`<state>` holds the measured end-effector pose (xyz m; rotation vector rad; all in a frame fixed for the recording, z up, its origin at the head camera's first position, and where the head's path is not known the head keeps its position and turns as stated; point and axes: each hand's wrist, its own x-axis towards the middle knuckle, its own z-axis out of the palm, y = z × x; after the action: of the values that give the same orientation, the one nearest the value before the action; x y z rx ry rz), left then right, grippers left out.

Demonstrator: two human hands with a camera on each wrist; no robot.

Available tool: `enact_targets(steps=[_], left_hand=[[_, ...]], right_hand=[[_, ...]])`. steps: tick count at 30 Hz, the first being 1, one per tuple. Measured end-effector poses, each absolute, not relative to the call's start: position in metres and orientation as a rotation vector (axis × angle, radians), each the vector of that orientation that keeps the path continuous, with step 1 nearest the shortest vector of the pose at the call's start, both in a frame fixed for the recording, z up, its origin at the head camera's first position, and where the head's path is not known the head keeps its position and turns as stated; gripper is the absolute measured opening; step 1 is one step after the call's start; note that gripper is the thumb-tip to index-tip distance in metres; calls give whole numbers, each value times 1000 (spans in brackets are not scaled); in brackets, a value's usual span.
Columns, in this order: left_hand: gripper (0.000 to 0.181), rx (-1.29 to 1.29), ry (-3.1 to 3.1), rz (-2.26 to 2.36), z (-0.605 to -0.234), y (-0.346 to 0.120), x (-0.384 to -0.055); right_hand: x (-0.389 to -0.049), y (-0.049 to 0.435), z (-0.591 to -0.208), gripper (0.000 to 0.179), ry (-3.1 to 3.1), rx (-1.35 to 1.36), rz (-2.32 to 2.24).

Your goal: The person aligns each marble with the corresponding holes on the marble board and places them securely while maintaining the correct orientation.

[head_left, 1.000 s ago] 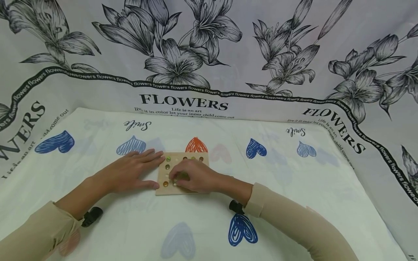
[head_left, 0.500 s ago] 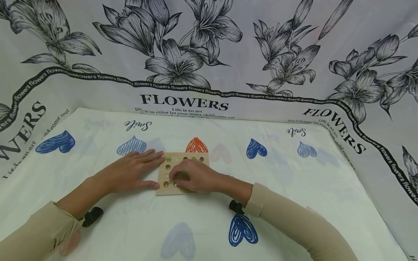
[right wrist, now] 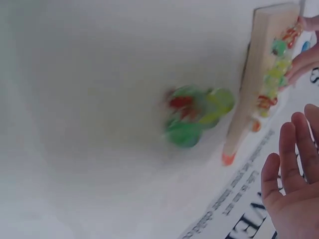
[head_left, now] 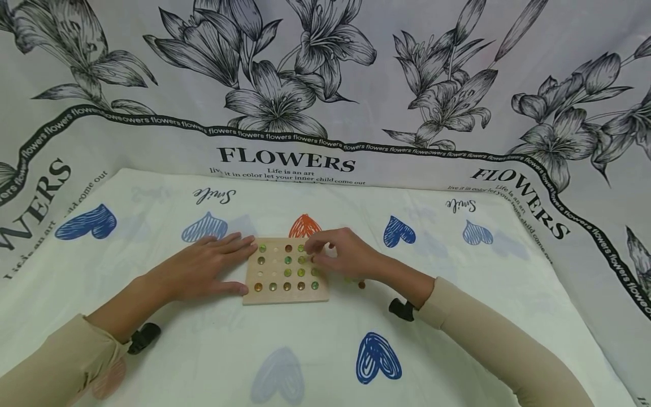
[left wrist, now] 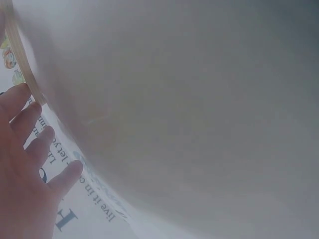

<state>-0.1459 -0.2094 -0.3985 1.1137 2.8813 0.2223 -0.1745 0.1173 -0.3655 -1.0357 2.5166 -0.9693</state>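
Note:
A light wooden board [head_left: 285, 299] with rows of holes lies on the cloth; green, yellow and amber-brown glass marbles [head_left: 301, 273] sit in many of them. Several holes toward the left look pale. My left hand [head_left: 203, 268] lies along the board's left side, fingers straight, fingertips and thumb touching its edge. Over the board's right edge is my right hand [head_left: 351, 257], thumb and index finger bent and apart, no marble plainly seen between them. In the right wrist view its other fingers [right wrist: 288, 159] are loosely extended. The hand partly covers the board's right column.
Loose green, yellow and red-streaked marbles [right wrist: 187, 114] lie clustered on the cloth right of the board, largely hidden under my right hand in the head view; a brown marble [head_left: 361, 285] shows there. Behind the heart-printed cloth [head_left: 325, 356] rises a flower-printed backdrop [head_left: 437, 73].
My right hand has left the board's lower-left holes and moved right and away to the board's right edge, uncovering the middle marbles. My left hand stays in place.

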Motion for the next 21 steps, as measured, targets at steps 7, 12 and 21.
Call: enact_targets(steps=[7, 12, 21], left_hand=[[87, 1122, 2880, 218, -397, -208, -145], [88, 1107, 2876, 216, -398, -208, -146], [89, 1103, 2875, 200, -398, -207, -145]], right_hand=[[-175, 155, -377, 20, 2553, -936, -960], [-173, 177, -386, 22, 2543, -859, -962], [-170, 204, -393, 21, 2467, -881, -983]])
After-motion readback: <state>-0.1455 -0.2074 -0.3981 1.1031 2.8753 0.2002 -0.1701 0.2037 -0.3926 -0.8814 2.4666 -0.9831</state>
